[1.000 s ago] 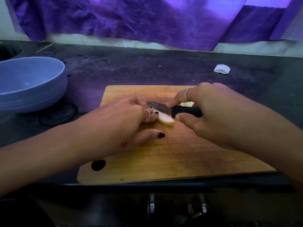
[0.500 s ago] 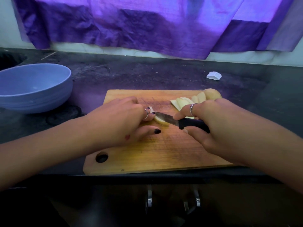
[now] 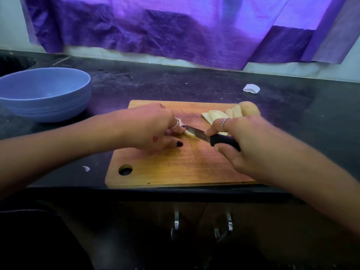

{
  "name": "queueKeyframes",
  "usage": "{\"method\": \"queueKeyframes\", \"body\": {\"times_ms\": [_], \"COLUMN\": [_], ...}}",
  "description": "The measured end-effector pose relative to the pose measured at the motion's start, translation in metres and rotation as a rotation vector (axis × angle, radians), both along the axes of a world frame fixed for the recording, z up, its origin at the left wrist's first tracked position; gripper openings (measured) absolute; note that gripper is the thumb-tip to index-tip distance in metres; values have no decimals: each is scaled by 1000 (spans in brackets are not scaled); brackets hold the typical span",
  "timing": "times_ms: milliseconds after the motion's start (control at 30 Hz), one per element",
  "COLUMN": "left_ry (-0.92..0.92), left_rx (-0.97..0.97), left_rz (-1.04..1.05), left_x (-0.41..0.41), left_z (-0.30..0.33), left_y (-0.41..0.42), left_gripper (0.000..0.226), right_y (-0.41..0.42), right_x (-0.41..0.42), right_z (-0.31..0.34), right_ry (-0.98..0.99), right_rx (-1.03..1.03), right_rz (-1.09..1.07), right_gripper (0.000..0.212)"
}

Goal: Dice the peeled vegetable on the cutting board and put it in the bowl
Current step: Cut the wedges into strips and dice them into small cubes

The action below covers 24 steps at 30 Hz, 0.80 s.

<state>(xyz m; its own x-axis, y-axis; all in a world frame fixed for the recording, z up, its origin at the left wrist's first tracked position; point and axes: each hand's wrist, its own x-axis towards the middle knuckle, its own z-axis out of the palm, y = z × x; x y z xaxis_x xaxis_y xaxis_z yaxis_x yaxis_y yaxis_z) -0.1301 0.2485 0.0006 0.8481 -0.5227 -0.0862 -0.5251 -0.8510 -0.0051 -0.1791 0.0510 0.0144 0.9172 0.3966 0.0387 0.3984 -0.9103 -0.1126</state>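
Potato (image 3: 250,110) sits partly sliced on the board (image 3: 175,168); left hand (image 3: 153,127) pins one slice (image 3: 188,132); right hand (image 3: 247,141) grips the knife (image 3: 196,133); bowl (image 3: 44,92) looks empty; dicing barely begun.

Ringed hands (image 3: 155,127), dark nail polish

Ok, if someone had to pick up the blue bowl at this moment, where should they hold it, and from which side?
Probably by the rim of the blue bowl, on its right side, from above. It stands upright and open on the counter, with that edge unobstructed and nearest the cutting board; its far left runs out of frame.
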Motion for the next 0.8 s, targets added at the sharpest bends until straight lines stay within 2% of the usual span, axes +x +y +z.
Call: {"method": "queueKeyframes", "body": {"times_ms": [133, 300, 533, 667, 800], "left_ry": [-1, -40, 27, 33, 73], "left_rx": [74, 131, 76, 104, 42], "left_rz": [26, 74, 34, 44, 86], "left_x": [1, 4, 3, 1, 1], "left_z": [0, -3, 1, 4, 7], "left_y": [-3, -5, 2, -1, 2], "left_gripper": [41, 41, 34, 34, 35], "right_y": [0, -16, -3, 6, -7], "right_x": [-4, -13, 2, 17, 14], "right_z": [-20, -20, -28, -29, -33], "right_ry": [-35, 6, -161, -173, -211], "right_rx": [97, 64, -14, -13, -75], "right_rz": [8, 56, 78, 110, 169], "right_gripper": [32, 28, 28, 30, 37]}}
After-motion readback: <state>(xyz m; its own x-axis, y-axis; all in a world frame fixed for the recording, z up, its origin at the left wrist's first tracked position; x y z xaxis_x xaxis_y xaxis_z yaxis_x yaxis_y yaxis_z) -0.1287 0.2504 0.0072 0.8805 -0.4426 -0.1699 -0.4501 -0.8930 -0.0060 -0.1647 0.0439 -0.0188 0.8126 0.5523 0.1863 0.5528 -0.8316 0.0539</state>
